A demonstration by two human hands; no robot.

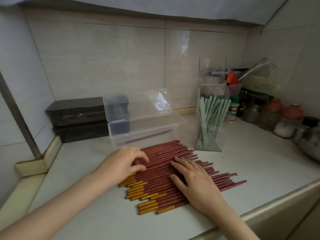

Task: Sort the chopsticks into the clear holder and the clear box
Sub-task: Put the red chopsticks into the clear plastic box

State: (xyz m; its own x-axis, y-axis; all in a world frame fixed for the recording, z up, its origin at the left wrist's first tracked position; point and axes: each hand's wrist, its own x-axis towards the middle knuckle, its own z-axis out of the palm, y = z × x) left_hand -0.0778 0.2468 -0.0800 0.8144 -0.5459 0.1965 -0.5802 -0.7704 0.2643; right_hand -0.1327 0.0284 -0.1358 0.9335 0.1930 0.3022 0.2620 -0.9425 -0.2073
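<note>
Several red chopsticks with gold ends (166,172) lie side by side in a slanted spread on the white counter. My left hand (125,163) rests with curled fingers on the spread's far left part. My right hand (194,181) lies flat across its middle, fingers apart. Neither hand has lifted a chopstick. Behind the spread stands the clear box (147,130), its lid raised, with one or two red chopsticks inside. To the right stands the clear holder (212,132), upright, filled with several pale green chopsticks (210,116).
Dark plastic boxes (76,118) are stacked at the back left. A taller clear container (220,84) with utensils stands behind the holder. Spice jars and bottles (280,116) crowd the right back corner. The counter's front edge (259,212) runs at lower right.
</note>
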